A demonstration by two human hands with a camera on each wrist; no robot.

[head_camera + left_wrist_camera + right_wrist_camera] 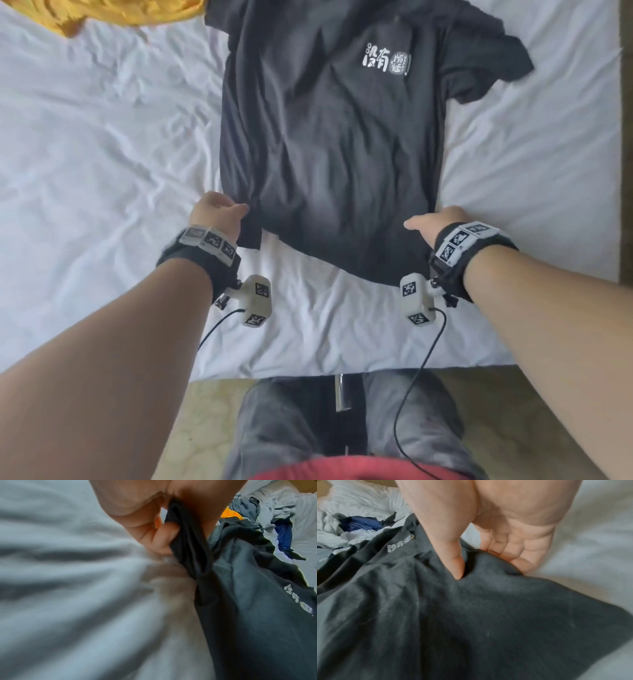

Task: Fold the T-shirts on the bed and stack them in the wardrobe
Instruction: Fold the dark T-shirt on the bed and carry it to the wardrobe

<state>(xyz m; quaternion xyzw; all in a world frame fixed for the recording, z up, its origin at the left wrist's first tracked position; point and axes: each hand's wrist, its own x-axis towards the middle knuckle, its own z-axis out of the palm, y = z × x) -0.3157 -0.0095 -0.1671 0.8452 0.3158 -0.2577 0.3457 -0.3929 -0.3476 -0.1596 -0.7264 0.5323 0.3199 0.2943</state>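
Note:
A black T-shirt (325,137) with white print on the chest lies spread face up on the white bed sheet (102,137), hem toward me. My left hand (219,212) grips the hem's left corner, and in the left wrist view its fingers (163,539) curl round bunched black fabric (192,555). My right hand (435,222) pinches the hem's right side. The right wrist view shows its thumb (455,563) on top of the shirt (453,615) and its fingers (513,553) under the edge.
A yellow garment (102,13) lies at the far left of the bed. Farther back is a heap with a blue garment (363,524) and a grey one (248,505). The bed's near edge (308,368) meets the floor (205,428) at my legs.

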